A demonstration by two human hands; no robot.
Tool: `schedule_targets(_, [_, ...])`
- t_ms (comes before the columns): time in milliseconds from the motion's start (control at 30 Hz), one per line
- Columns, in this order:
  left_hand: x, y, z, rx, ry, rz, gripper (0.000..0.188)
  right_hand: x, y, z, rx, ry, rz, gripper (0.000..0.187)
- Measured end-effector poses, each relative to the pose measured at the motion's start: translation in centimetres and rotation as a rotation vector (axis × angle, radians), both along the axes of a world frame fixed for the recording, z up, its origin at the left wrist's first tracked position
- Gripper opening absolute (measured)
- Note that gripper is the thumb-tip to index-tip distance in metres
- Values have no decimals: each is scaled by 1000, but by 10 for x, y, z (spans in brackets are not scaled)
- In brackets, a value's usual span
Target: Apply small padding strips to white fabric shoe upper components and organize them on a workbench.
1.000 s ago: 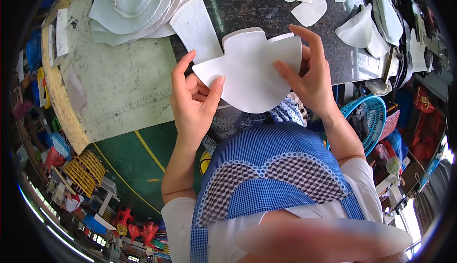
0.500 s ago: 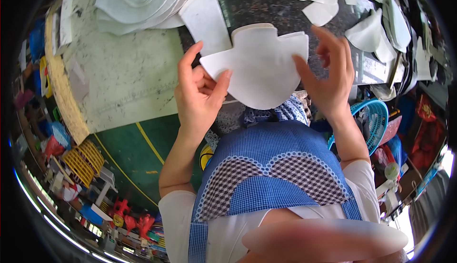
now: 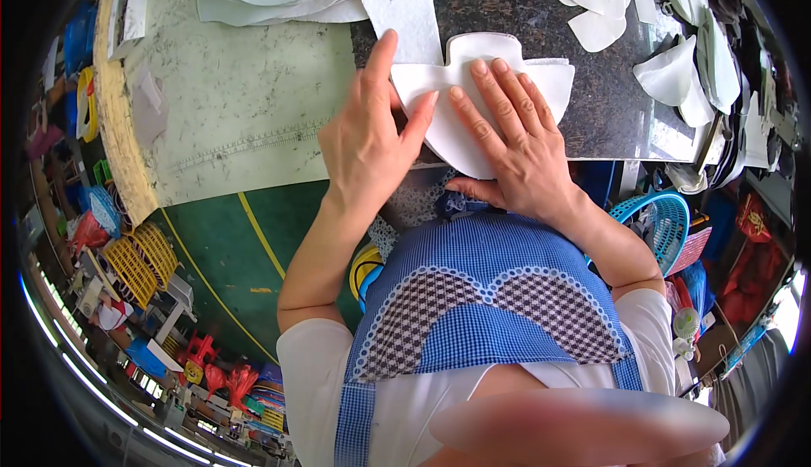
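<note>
White cut pieces with a rounded lower edge and a tab at the top (image 3: 435,121) lie stacked near the front edge of the dark stone tabletop. My right hand (image 3: 522,142) rests flat on the stack, fingers stretched toward the tab. At the stack's left side is my left hand (image 3: 372,129), thumb and forefinger apart, the thumb tip at the left edge of the top piece; its other fingers are curled and partly hidden. Just beyond the stack lies a white strip-shaped piece (image 3: 405,11).
A pile of larger white pieces (image 3: 279,2) lies at the far left on a pale marked board (image 3: 245,104). More white cut pieces (image 3: 596,28) are scattered at the far right. A blue plastic basket (image 3: 667,222) stands below the table's right side, a yellow basket (image 3: 139,264) at the left.
The held stack has come down onto the tabletop. My right hand has moved from its right edge to flat on top; my left hand has shifted slightly outward along the left edge.
</note>
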State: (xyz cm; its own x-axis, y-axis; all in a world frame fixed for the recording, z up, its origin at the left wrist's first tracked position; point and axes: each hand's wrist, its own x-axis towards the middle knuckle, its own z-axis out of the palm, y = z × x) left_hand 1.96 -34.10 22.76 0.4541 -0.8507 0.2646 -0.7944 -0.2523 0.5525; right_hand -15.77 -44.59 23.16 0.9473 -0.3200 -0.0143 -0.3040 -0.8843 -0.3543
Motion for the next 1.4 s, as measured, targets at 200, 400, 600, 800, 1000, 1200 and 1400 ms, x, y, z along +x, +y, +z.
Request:
schedule_targets(200, [24, 4, 5, -193, -159, -175, 51, -1, -3, -1, -24, 5, 22, 96])
schedule_targets(400, [24, 13, 11, 60, 71, -645, 68, -20, -19, 8, 167, -203, 112, 86])
schedule_targets(600, [25, 15, 2, 16, 4, -628, 73, -34, -32, 7, 313, -384, 122, 36])
schedule_targets(800, [19, 10, 7, 14, 51, -569, 73, -29, -21, 13, 671, -370, -265, 15])
schedule_targets(1000, [26, 5, 22, 42, 224, -604, 53, -31, -33, 6, 389, -375, 48, 26])
schedule_targets(1200, [27, 20, 24, 72, 132, -666, 25, -16, -32, 13, 319, -355, 159, 45])
schedule_targets(1400, [51, -4, 36, -14, -35, -536, 21, 18, -23, -5, -170, -53, -14, 85])
